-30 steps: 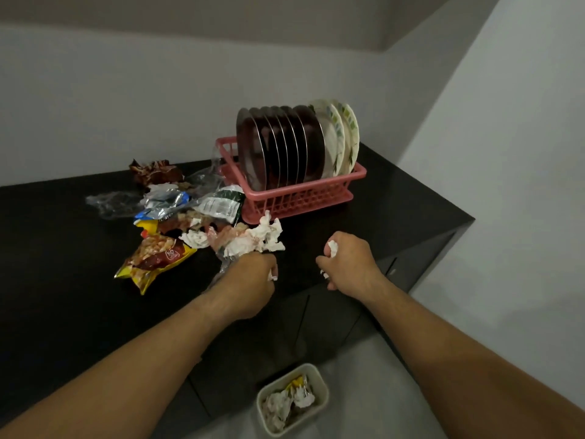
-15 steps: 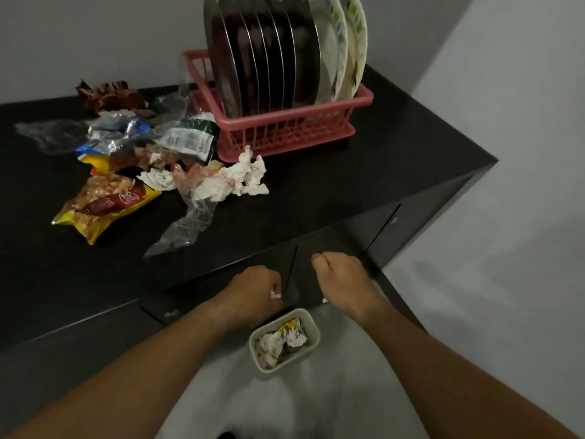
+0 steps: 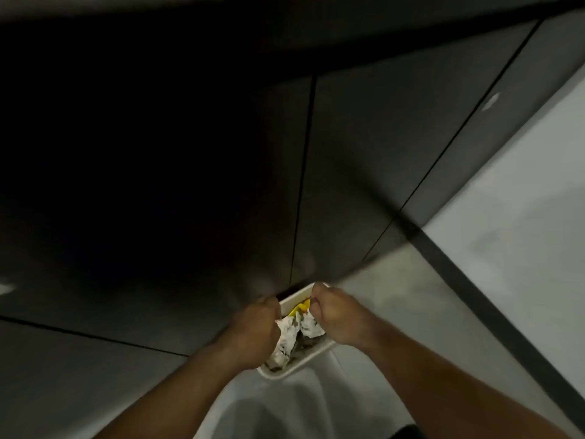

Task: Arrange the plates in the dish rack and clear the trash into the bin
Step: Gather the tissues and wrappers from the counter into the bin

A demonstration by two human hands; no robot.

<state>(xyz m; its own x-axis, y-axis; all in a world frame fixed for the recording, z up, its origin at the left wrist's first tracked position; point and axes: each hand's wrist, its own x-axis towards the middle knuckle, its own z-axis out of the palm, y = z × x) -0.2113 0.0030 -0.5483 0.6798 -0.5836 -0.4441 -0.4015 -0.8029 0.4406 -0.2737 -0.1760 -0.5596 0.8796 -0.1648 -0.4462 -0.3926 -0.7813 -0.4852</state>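
Observation:
A small white bin (image 3: 296, 371) stands on the floor against the dark cabinet. Crumpled white tissue (image 3: 289, 339) and a yellow wrapper (image 3: 299, 308) lie inside it. My left hand (image 3: 253, 334) is curled in a fist over the bin's left side, with white tissue showing at its fingers. My right hand (image 3: 337, 315) is fisted over the bin's right side, and tissue pokes out under it. The dish rack, the plates and the countertop trash are out of view.
Dark cabinet doors (image 3: 348, 172) with thin vertical gaps fill the upper view. A pale grey floor (image 3: 493, 242) runs to the right, crossed by a dark strip (image 3: 468, 286). Something dark (image 3: 408, 432) shows at the bottom edge.
The view has tipped down from the countertop to the floor. Both fists, carrying tissue, have dropped from the counter edge to just over the bin.

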